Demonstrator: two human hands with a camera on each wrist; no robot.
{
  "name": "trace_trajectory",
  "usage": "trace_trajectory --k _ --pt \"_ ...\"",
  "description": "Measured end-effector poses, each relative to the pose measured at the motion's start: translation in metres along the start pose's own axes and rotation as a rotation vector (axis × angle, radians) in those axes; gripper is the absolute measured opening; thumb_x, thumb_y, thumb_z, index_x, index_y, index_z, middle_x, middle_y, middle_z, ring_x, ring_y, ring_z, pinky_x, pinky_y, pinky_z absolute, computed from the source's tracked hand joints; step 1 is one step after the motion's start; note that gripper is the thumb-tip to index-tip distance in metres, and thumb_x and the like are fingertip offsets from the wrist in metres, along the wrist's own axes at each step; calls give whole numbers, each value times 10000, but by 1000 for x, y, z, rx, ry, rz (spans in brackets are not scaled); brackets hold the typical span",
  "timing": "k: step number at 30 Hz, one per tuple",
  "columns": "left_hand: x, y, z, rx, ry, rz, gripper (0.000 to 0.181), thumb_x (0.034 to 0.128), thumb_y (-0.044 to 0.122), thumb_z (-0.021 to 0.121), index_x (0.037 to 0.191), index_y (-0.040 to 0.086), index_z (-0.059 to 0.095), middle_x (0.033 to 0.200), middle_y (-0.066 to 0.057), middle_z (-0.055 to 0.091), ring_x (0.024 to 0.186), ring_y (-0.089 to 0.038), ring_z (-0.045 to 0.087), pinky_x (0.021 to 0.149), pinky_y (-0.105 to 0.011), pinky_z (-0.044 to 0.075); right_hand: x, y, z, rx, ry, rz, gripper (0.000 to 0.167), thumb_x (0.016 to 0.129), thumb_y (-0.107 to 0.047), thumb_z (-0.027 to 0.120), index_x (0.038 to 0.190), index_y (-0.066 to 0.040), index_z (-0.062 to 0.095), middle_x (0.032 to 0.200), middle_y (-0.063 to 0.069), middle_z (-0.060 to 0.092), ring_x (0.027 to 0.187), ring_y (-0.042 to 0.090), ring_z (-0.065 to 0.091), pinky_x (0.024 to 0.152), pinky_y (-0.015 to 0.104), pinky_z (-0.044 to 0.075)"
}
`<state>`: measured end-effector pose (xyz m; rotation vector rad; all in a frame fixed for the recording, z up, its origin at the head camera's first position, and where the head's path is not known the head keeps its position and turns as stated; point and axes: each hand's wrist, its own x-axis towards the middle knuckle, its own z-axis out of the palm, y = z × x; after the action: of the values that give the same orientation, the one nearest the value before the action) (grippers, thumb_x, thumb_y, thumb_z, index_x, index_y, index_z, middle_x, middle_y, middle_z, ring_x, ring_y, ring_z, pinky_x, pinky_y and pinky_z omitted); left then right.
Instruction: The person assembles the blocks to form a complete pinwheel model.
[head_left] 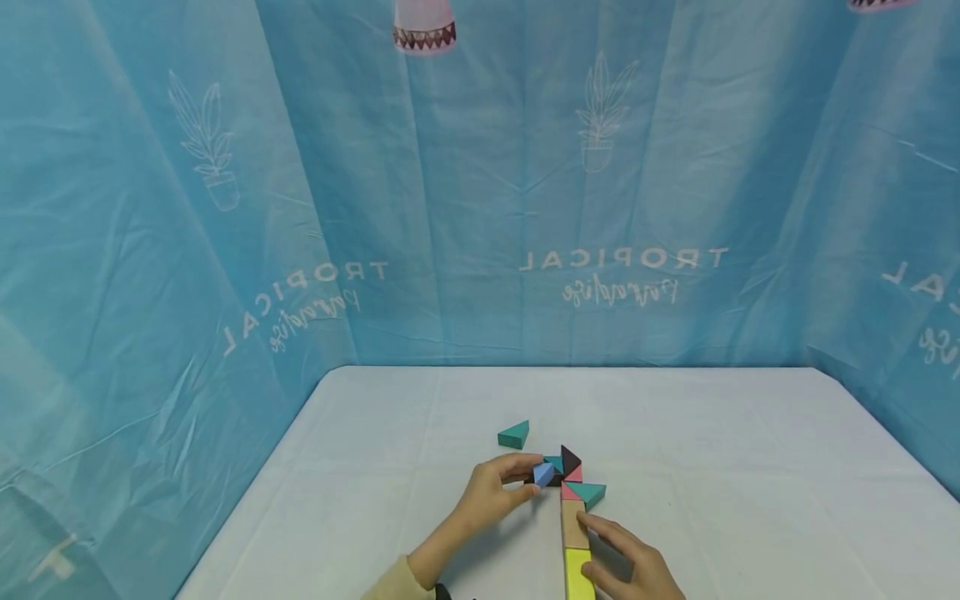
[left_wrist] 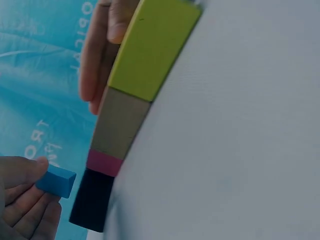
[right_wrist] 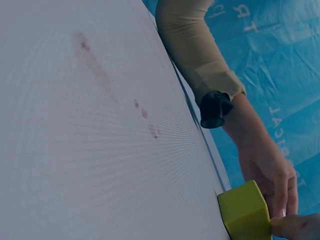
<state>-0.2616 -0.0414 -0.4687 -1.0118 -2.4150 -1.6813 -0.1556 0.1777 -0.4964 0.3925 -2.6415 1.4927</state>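
My left hand (head_left: 483,496) pinches a small blue triangular block (head_left: 543,474) between thumb and fingers, beside a pinwheel-like cluster. That cluster has a black triangle (head_left: 571,460), a teal triangle (head_left: 591,494), pink pieces (head_left: 574,474) and, partly hidden behind the blue block, another teal piece (head_left: 554,461). Below it run a tan block (head_left: 573,525) and a yellow block (head_left: 578,573) end to end. Extended fingers of my right hand (head_left: 636,568) touch the right side of this row, one at the tan block and the thumb at the yellow. In the left wrist view, the blue block (left_wrist: 56,181) is held apart from the row.
A loose teal triangular block (head_left: 514,434) lies on the white table (head_left: 712,450), beyond my left hand. Blue printed curtains (head_left: 465,183) surround the table at the back and sides. A dark strap (right_wrist: 215,109) circles the left wrist.
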Motion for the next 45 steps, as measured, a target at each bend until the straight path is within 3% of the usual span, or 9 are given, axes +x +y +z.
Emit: trace_trajectory --k 5,11,19,27,38,45 --pt "-8 -4 4 -19 -20 -13 353 840 33 699 1180 -11 614 1160 -117 631 1020 -176 620 855 -233 488 0 -1 1 17 -13 34 554 861 -416 665 1313 -118 547 1284 30 569 1174 204 519 911 341 475" --pt "-12 -12 8 24 -24 -17 346 837 29 701 1173 3 624 1154 -95 633 1017 -131 613 851 -202 479 0 -1 2 27 -20 56 569 854 -429 667 1316 -120 544 1292 28 564 1185 209 506 921 367 470" --pt "-15 -19 11 102 -35 33 347 821 23 712 1158 2 629 1131 -103 641 1004 -144 622 853 -212 483 0 -1 2 27 -13 49 560 859 -414 667 1317 -117 543 1291 25 565 1177 195 511 914 345 474" --pt "-13 -22 13 125 -27 47 355 800 6 728 1143 9 638 1108 -92 650 998 -149 626 841 -201 485 1 0 2 33 -11 42 555 856 -404 674 1313 -115 547 1292 24 566 1178 171 509 916 342 473" --pt "-13 -21 14 245 15 79 380 791 60 750 1155 56 641 1092 -42 652 973 -101 612 826 -221 497 1 1 2 43 13 25 549 843 -376 698 1306 -116 556 1281 14 575 1165 142 518 906 316 472" --pt "-13 -21 13 295 89 144 341 805 74 744 1136 83 663 1089 -10 660 978 -112 608 838 -292 503 1 2 3 46 8 22 539 854 -377 686 1311 -126 551 1288 15 569 1170 146 514 911 331 471"
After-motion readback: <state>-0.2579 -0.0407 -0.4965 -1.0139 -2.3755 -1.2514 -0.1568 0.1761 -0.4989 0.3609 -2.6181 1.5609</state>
